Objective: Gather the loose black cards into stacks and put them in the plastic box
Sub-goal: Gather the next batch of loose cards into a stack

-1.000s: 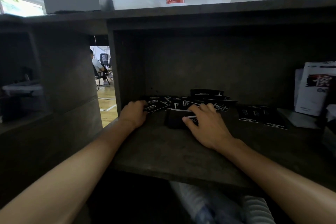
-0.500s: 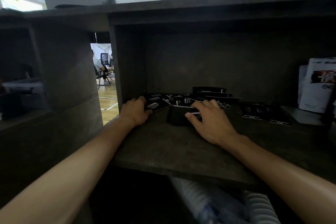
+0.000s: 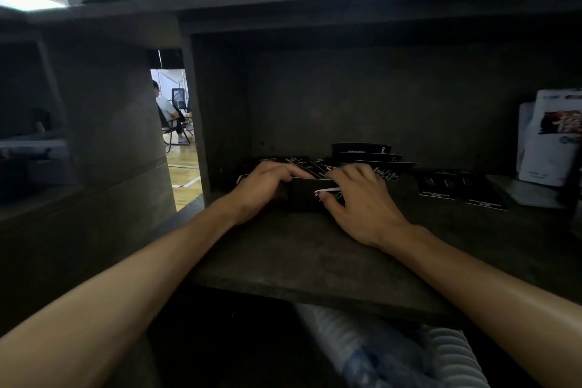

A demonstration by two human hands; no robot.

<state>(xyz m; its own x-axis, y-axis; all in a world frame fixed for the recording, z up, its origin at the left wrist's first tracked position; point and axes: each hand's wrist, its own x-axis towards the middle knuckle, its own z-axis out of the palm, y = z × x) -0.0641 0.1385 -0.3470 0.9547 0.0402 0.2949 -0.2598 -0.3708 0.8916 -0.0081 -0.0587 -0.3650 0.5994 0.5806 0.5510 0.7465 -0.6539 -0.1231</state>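
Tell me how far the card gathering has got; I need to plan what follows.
Done: nothing looks boxed, and no plastic box is clearly visible. In hand: the left hand and right hand close on a dark stack mid-shelf. Left: loose cards fanned behind the hands and another group lying to the right.

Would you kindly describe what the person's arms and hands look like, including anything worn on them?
Both forearms are bare all the way to the frame edge, with no sleeves in view. The left hand and the right hand wear no gloves, and no watch, ring or bracelet shows on either wrist or on the visible fingers.
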